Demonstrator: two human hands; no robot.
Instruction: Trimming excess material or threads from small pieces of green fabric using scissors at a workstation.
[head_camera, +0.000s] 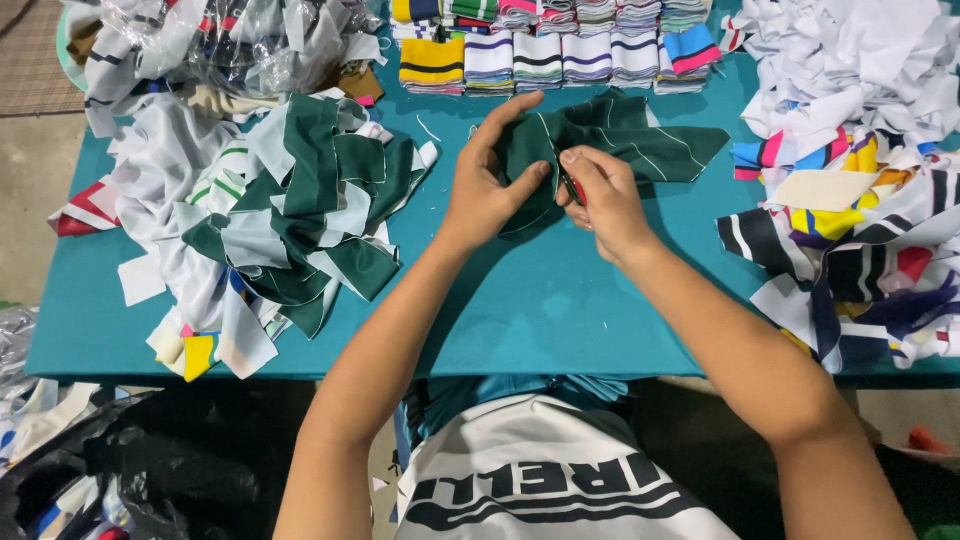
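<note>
Fingers of my left hand (487, 180) and right hand (600, 195) pinch soft, folded dark-green fabric (620, 140) mid-table on the teal table (540, 300), between a rumpled green-and-white scrap heap (290, 220) and striped offcuts (850, 250).

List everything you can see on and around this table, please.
Table: one, teal, centre.
Green cloth piece: one, dark green with thin white lines, held in both hands.
Small tool: one, red, mostly hidden in the right grip.
Green and white scraps: one heap, left.
Folded striped bands: many, mixed colours, far edge.
Mixed scraps: one heap, white, black, yellow and pink, right.
Clear bags: a pile, far left.
Left hand: pinching the cloth.
Right hand: on the cloth.
</note>
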